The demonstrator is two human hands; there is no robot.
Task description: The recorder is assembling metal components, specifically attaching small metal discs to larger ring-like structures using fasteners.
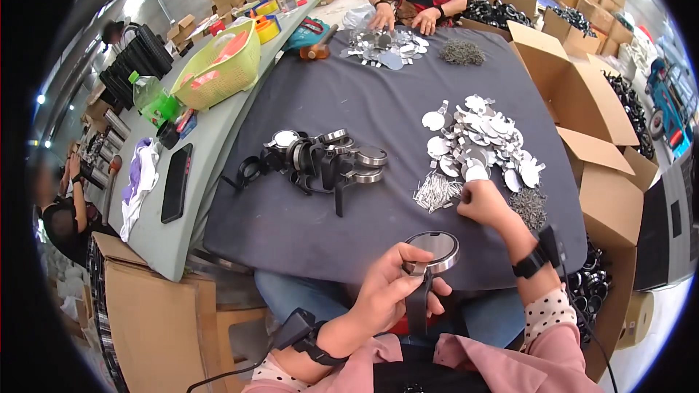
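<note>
My left hand [400, 284] is closed round a round, metal-rimmed piece with a black handle [417, 308], its disc face [437, 246] tilted up. Over the table, my right hand [483, 202] has its fingers curled together beside a heap of small silver pins [437, 193]; whatever it pinches, if anything, is hidden. Just beyond it lies a pile of flat silver discs with tabs [480, 135]. Close to the right wrist is a heap of small dark metal parts [529, 208]. More round, black-handled pieces [320, 160] lie in a cluster at the left.
Across the dark cloth-covered table [349, 94], another person's hands [404, 20] touch a second disc pile [386, 47]. A hammer [319, 51] lies at the far left edge. Open cardboard boxes [593, 102] flank the right. The side table holds a phone [177, 183] and basket [222, 65].
</note>
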